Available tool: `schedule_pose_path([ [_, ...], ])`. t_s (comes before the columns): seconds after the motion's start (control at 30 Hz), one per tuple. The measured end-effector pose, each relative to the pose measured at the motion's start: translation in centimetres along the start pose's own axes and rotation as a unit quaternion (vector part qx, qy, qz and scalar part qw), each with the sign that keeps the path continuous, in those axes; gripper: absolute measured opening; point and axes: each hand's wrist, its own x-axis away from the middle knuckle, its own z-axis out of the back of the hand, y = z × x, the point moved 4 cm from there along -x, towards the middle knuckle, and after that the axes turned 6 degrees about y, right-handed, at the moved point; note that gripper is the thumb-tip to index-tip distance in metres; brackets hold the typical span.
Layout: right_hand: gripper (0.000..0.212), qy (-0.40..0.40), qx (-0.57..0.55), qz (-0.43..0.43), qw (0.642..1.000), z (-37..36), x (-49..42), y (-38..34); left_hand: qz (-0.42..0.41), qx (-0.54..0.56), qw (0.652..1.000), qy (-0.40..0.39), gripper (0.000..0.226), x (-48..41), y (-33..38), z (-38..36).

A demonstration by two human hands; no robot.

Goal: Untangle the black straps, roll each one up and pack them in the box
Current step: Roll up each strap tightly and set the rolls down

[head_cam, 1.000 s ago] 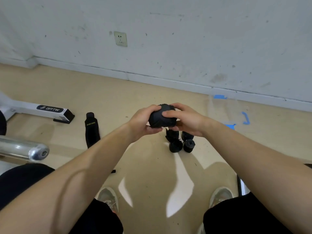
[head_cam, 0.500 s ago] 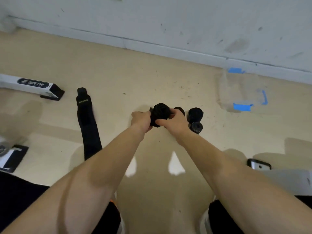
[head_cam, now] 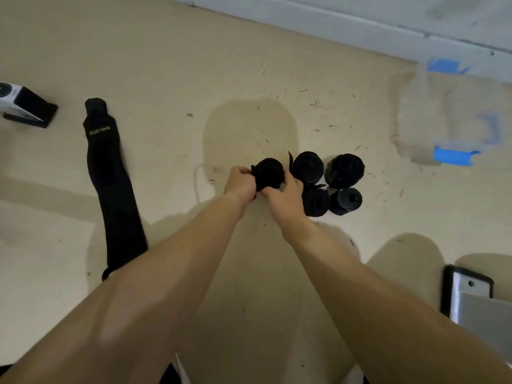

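A rolled black strap (head_cam: 270,173) sits low over the floor between both my hands. My left hand (head_cam: 240,182) grips its left side and my right hand (head_cam: 285,194) pinches its near right edge. Just to the right, several rolled black straps stand on the floor in a cluster: one (head_cam: 308,166) at the back, one (head_cam: 345,170) further right, one (head_cam: 346,201) in front, and one (head_cam: 315,202) partly behind my right hand. A long unrolled black strap (head_cam: 110,184) lies flat on the floor to the left. A clear plastic box (head_cam: 448,117) with blue tape stands at the far right.
A white and black machine foot (head_cam: 25,106) is at the left edge. A metal plate with a black edge (head_cam: 471,295) lies at the lower right. The white baseboard (head_cam: 332,20) runs along the top. Small dark debris is scattered on the tan floor.
Both hands have carried the rolled strap down from chest height to the floor, left of the standing rolls. The view has tilted downward.
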Motion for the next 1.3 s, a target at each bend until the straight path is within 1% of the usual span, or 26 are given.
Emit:
schedule_pose_path([
  [0.1,0.057,0.006,-0.003,0.009,1.000,-0.7,-0.2,0.1,0.008,0.005,1.000,-0.024,0.031,-1.3,-0.8,-0.4],
  [0.2,0.058,0.013,-0.017,0.001,1.000,-0.9,-0.4,0.7,0.010,0.004,0.999,-0.051,0.041,-0.7,-0.5,-0.3],
  [0.27,0.055,0.009,-0.031,-0.010,0.999,-0.6,0.0,0.9,0.007,-0.001,0.997,-0.073,0.042,0.0,-0.3,-0.1],
  [0.33,0.056,0.008,-0.046,-0.013,0.999,-0.2,0.5,1.0,0.000,-0.024,0.997,-0.071,0.042,0.5,-0.4,0.7],
  [0.43,0.060,0.013,-0.035,-0.014,0.999,0.0,2.0,1.2,0.003,-0.058,0.998,-0.038,0.044,1.3,-1.6,3.0],
  [0.5,0.060,0.009,-0.017,-0.034,0.999,-0.3,3.2,1.4,-0.002,-0.087,0.996,-0.019,0.042,2.1,-2.4,5.1],
  [0.57,0.063,-0.001,0.014,-0.058,0.998,-0.8,4.4,1.6,-0.028,-0.146,0.989,0.000,0.038,3.0,-3.1,7.4],
  [0.67,0.064,-0.042,0.058,-0.073,0.995,-2.6,6.3,1.9,-0.058,-0.247,0.966,0.048,0.034,4.3,-4.1,11.8],
  [0.83,0.052,-0.120,0.111,-0.065,0.984,-7.8,9.0,2.4,-0.024,-0.311,0.938,0.148,0.022,5.0,-7.2,19.7],
  [0.87,0.051,-0.135,0.117,-0.063,0.982,-9.0,9.3,2.6,-0.012,-0.328,0.929,0.172,0.022,4.8,-7.9,21.2],
  [0.9,0.051,-0.151,0.124,-0.059,0.979,-10.2,9.6,2.9,0.008,-0.339,0.920,0.197,0.028,4.7,-8.6,22.6],
  [0.97,0.051,-0.177,0.137,-0.051,0.973,-12.3,9.9,3.4,0.050,-0.329,0.915,0.230,0.043,4.4,-9.7,24.6],
  [1.07,0.054,-0.215,0.146,-0.052,0.964,-15.7,10.1,4.2,0.103,-0.265,0.928,0.241,0.057,3.6,-11.2,26.2],
  [1.17,0.055,-0.248,0.141,-0.060,0.956,-19.2,10.1,5.0,0.145,-0.191,0.939,0.246,0.063,2.5,-12.4,27.2],
  [1.3,0.056,-0.265,0.151,-0.057,0.951,-22.4,9.6,5.7,0.168,-0.118,0.947,0.247,0.068,0.9,-13.7,28.1],
])
